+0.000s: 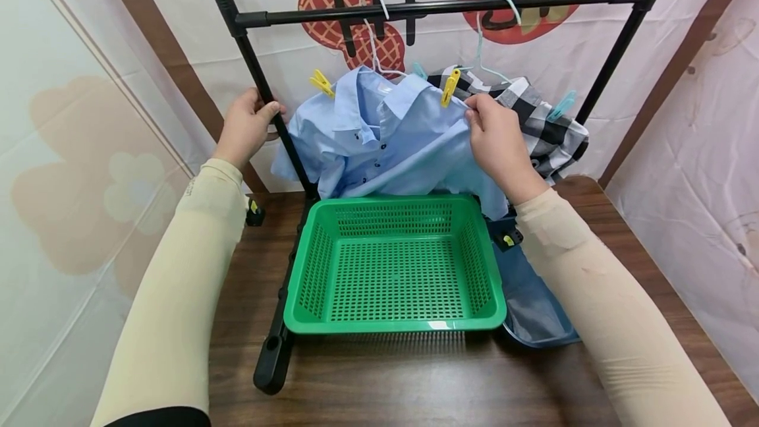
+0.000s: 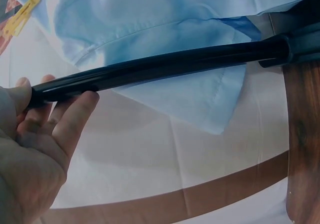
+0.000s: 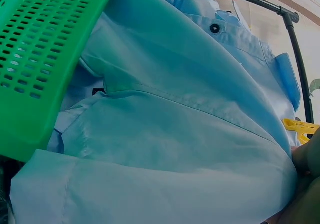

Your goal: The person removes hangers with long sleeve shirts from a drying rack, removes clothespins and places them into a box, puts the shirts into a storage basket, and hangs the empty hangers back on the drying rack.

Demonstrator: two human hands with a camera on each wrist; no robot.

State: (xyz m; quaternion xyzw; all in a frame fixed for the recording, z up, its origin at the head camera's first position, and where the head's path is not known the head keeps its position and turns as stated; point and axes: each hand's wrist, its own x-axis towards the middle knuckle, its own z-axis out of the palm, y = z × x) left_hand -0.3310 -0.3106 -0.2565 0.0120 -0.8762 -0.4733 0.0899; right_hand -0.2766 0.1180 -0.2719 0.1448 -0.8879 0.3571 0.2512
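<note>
A light blue button-up shirt hangs by a white hanger from a black clothes rack. Two yellow clothespins are clipped near its shoulders. With thumb and fingers, my right hand pinches the shirt's shoulder beside one clothespin, and the cloth stretches toward it. My left hand grips the rack's left post, its thumb and fingers around the black tube in the left wrist view. Most of my right hand is out of the right wrist view, where the shirt's sleeve fills the middle.
A green perforated basket stands in front of the shirt. Behind my right hand hangs a black-and-white checked garment with light blue clothespins. A blue-grey bin sits to the basket's right on the wooden table.
</note>
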